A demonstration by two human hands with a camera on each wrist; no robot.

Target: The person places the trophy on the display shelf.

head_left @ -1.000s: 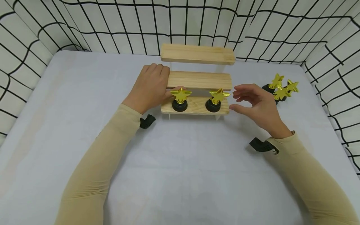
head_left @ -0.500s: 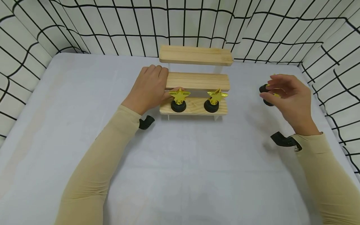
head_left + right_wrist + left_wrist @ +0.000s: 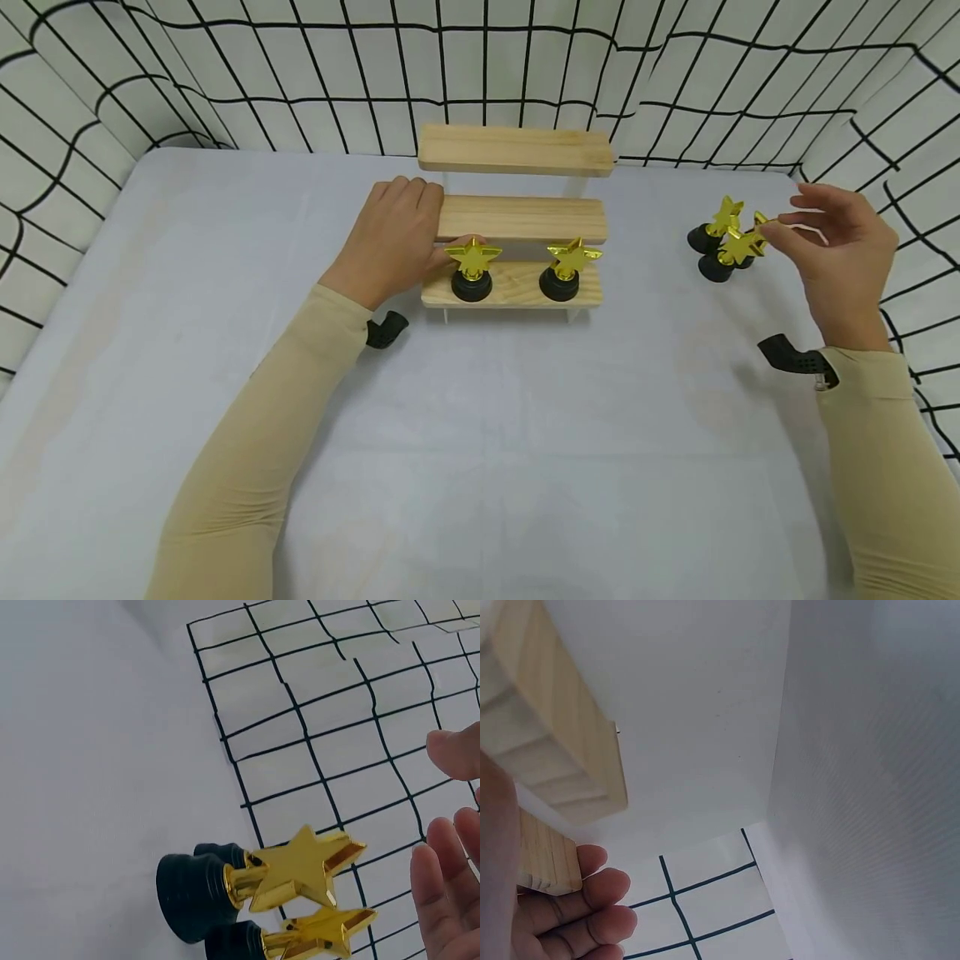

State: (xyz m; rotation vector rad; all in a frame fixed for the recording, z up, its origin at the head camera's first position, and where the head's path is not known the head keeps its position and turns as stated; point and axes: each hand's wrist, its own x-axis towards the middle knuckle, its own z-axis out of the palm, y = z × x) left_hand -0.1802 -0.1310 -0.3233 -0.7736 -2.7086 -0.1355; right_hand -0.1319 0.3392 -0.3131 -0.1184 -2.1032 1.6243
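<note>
Counter (image 3: pixel 480 450), white, bears a three-tier wooden display stand (image 3: pixel 517 215) near its far edge. The left hand (image 3: pixel 390 237) has its fingers clamped round the middle tier's left end; the right hand (image 3: pixel 847 254), fingers apart, is just beside three clustered gold star trophies (image 3: pixel 741 247). Two matching trophies (image 3: pixel 472 262) (image 3: pixel 570 260) stand on the bottom tier (image 3: pixel 516 287).

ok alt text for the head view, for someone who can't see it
A person's left hand grips a wooden three-tier shelf with two gold star trophies on its lowest board. The right hand is beside three more trophies on the table.
</note>
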